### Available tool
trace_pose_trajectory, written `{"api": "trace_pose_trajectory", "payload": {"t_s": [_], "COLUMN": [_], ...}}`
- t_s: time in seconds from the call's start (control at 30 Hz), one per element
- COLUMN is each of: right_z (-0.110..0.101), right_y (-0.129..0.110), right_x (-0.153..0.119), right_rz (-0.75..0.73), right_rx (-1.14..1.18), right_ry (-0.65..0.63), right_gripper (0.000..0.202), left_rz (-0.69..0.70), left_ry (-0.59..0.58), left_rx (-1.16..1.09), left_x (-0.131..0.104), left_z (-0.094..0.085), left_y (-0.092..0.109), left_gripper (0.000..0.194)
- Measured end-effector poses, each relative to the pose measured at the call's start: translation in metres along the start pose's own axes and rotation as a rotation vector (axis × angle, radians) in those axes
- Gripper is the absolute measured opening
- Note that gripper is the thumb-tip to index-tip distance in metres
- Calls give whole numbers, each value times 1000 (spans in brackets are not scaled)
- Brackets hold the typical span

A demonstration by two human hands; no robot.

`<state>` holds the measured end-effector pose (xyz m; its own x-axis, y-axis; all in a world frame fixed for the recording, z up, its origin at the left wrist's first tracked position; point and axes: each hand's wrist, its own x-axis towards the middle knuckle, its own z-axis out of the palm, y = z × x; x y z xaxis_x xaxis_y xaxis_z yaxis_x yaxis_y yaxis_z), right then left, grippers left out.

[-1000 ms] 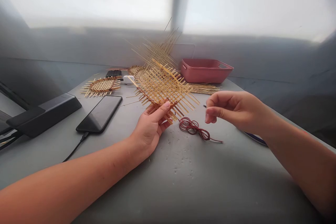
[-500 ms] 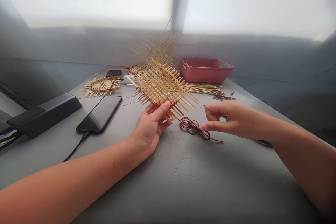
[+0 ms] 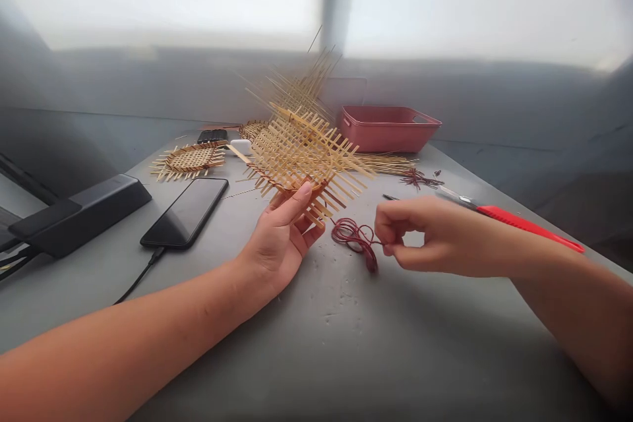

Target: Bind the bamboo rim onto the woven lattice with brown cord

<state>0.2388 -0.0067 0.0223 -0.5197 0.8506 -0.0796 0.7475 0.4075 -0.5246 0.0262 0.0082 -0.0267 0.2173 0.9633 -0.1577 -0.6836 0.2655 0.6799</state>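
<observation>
My left hand (image 3: 284, 231) grips the near edge of a woven bamboo piece (image 3: 297, 155), thumb on top and fingers beneath. Strip ends stick out all round it, and a curved rim strip bound with dark cord runs along part of it. My right hand (image 3: 410, 234) is closed in a pinch on a dark red cord (image 3: 353, 237), just to the right of its looped bundle. The bundle hangs or lies close to the grey table; which of these I cannot tell. A strand of it leads up toward the woven piece.
A red utility knife (image 3: 529, 224) lies beyond my right forearm. Farther back are a pink basket (image 3: 390, 135), bamboo strips (image 3: 388, 163) and cord scraps (image 3: 418, 178). On the left are a finished-looking woven piece (image 3: 195, 158), a phone (image 3: 185, 214) on a cable and a black power strip (image 3: 82, 211).
My right hand has come slightly down and left and now pinches the cord, whose bundle has shifted and bunched. The red utility knife has come into sight. My left hand keeps its hold.
</observation>
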Motion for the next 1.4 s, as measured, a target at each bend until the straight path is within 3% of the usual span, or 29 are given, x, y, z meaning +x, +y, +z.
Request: {"api": "trace_pose_trajectory", "payload": {"t_s": [0.13, 0.27, 0.57, 0.8, 0.93, 1.13, 1.27, 1.4], "right_z": [3, 7, 11, 16, 17, 21, 27, 32], "right_y": [3, 5, 1, 4, 2, 4, 2, -1], "right_x": [1, 7, 12, 14, 15, 16, 18, 19], "right_rz": [-52, -83, 28, 5, -7, -30, -59, 3], "right_rx": [321, 508, 672, 698, 687, 633, 814, 928], "right_ry": [201, 313, 293, 470, 464, 512, 390, 236], "right_gripper": [8, 8, 18, 30, 38, 41, 40, 44], "left_rz": [-42, -95, -81, -39, 2, 4, 11, 11], "left_ry": [-130, -190, -205, -269, -321, -276, -287, -303], "left_rx": [-17, 6, 42, 126, 171, 198, 199, 191], "left_x": [-9, -14, -13, -15, -17, -16, -16, -16], "left_z": [5, 7, 7, 7, 6, 4, 5, 5], "left_y": [4, 4, 3, 3, 2, 0, 0, -1], "left_gripper": [18, 17, 14, 16, 17, 26, 23, 18]}}
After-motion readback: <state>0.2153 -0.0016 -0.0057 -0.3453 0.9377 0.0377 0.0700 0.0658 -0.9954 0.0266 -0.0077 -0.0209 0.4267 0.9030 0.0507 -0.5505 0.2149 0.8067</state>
